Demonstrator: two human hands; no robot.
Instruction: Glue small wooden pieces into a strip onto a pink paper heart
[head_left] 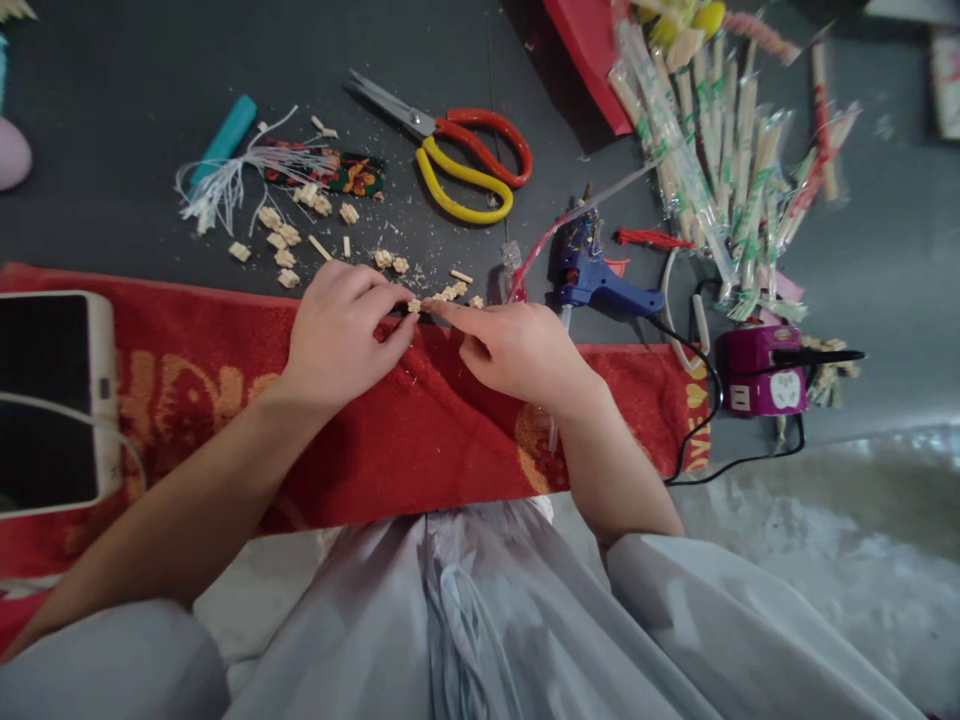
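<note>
Right hand point(529, 350), fingers partly hidden: grip can't be told. Left hand point(330, 325) pinches a wooden piece point(415, 306). Cut-off device point(45, 350) on towel point(345, 470) along front edge of counter point(285, 60).

There are two hands point(334, 325) point(525, 350), one glue gun point(589, 275), over ten pale pieces point(349, 213).

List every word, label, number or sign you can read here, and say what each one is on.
"OVE": gold letters running sideways at the right end of the red towel, beside a heart.
Large gold lettering, left part of the same towel: partly covered, not readable with confidence.
Green print on the wrapped sticks: too small and blurred to read.
Purple box: a pale figure, no legible words.
</note>
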